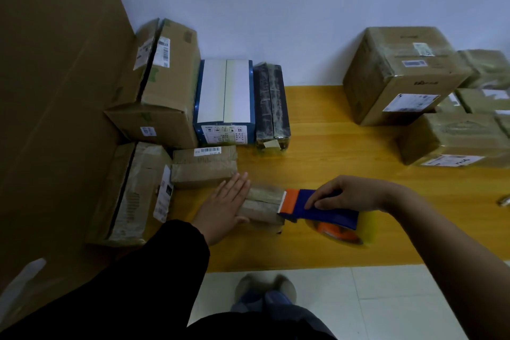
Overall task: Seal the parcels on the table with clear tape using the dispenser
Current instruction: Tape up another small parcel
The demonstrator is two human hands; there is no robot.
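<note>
The flat left hand [225,208] steadies a small parcel [262,205]; the right hand [349,193] grips the dispenser [317,208] at its edge. Behind that parcel, several boxes [162,83] look unsealed.

Blue-orange dispenser [317,208], brown parcel [262,205] (table [345,146] yellow)

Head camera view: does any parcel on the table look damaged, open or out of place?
The tall brown box at the back left shows a dark gap along its top seam, so its flaps look unsealed, and the long box in front of it has the same gap. Nothing looks spilled.
</note>
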